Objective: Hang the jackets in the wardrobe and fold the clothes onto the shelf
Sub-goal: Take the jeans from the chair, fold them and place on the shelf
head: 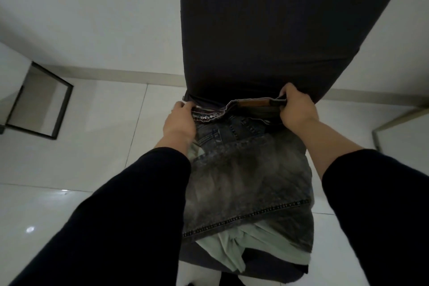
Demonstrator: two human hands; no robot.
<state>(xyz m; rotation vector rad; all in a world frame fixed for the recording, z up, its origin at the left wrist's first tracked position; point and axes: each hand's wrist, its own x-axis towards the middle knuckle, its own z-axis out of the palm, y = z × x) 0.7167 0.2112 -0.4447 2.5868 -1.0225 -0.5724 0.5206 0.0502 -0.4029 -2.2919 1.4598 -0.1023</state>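
Grey washed-denim jeans [250, 169] were pinched at the waistband by left hand [180, 121] and right hand [297, 111]; pale-green garment [234, 248] beneath risked slipping floorward.

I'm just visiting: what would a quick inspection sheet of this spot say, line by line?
Surface: dark padded seat, its near part covered by clothes.
Job's things: grey jeans lying on the seat; pale green garment beneath them.
Clutter: nothing seen.
Grippers: left hand and right hand each grip an end of the jeans' waistband.
Cables: nothing seen.
Surroundings: white tiled floor; black-framed panel at left; pale furniture edge at right.
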